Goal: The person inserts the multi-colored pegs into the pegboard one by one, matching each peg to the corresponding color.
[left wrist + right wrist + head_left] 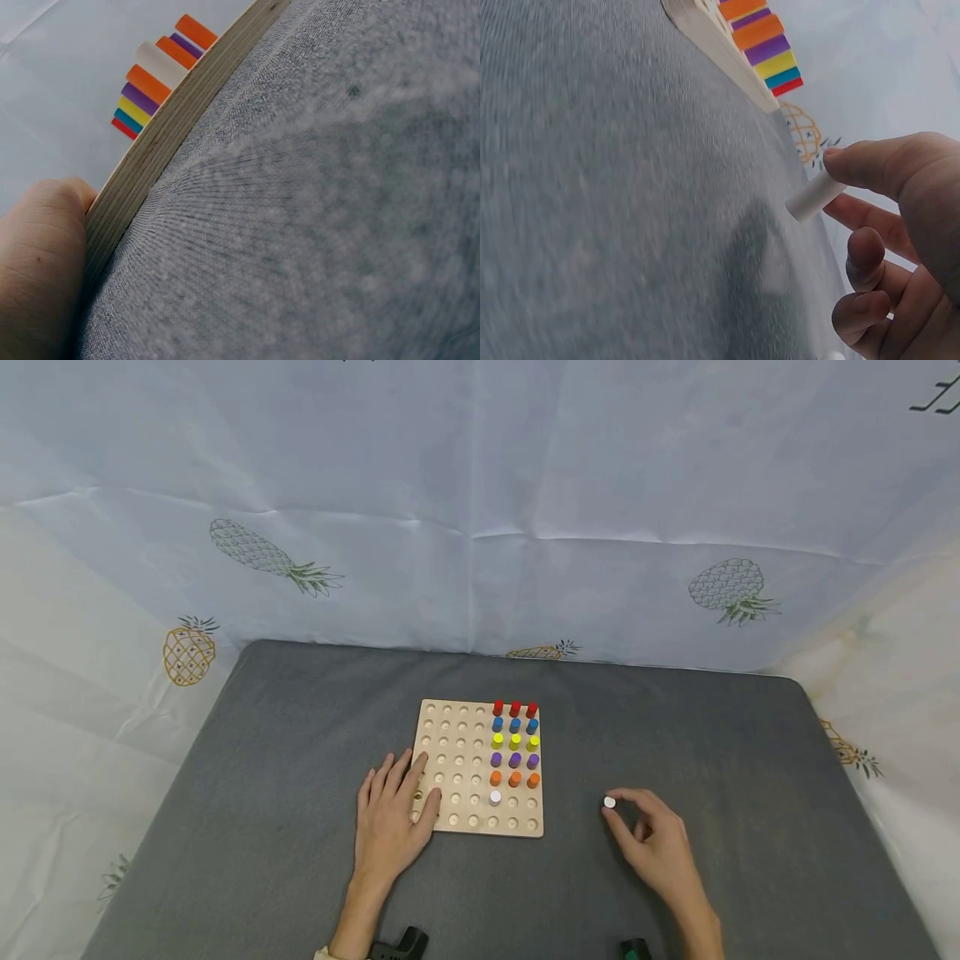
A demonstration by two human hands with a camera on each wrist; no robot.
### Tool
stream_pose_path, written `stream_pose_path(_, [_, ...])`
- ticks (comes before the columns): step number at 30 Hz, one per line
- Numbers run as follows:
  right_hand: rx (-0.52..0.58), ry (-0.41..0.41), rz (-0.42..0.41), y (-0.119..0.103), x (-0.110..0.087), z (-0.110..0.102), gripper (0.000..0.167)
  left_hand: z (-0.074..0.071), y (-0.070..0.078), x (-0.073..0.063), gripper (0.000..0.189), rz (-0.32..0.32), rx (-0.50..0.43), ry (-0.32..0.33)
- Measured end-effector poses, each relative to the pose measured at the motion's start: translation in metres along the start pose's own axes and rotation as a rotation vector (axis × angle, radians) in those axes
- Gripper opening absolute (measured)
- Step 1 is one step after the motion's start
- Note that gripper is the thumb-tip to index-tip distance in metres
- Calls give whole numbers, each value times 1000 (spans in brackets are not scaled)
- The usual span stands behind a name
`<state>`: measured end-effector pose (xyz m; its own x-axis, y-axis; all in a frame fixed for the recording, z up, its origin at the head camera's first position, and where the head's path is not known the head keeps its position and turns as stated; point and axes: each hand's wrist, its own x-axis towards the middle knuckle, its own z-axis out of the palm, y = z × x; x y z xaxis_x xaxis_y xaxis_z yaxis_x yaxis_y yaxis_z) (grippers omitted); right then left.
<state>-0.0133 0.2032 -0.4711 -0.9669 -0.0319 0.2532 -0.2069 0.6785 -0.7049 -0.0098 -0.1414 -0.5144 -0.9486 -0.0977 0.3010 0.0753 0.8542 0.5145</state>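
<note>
A square wooden pegboard (466, 787) lies on the table with rows of round holes. My left hand (390, 827) rests on its left edge, fingers extended and thumb over the front left corner. To the right of the board, my right hand (656, 843) pinches a white peg (814, 196) between thumb and index finger, above the cloth. Three pegs each of red (515, 708), blue (514, 725), yellow (515, 742), purple (514, 760) and orange (514, 779) stand in the board's right-hand columns. One upright white peg (495, 797) stands in front of the leftmost orange one.
Grey cloth (675, 727) covers the table. A pale curtain (480, 510) with pineapple prints hangs behind it and at both sides. Dark devices show beside the left wrist (401, 945) and right wrist (635, 950) at the bottom of the head view.
</note>
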Motion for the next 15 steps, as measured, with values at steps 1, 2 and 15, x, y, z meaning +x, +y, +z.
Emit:
stream_pose_path(1, [3, -1, 2, -1, 0, 1, 27, 0, 0, 0, 54, 0, -1, 1])
stream_pose_path(2, [3, -3, 4, -2, 1, 3, 26, 0, 0, 0, 54, 1, -1, 2])
stream_pose_path(15, [57, -58, 47, -22, 8, 18, 24, 1, 0, 0, 53, 13, 2, 19])
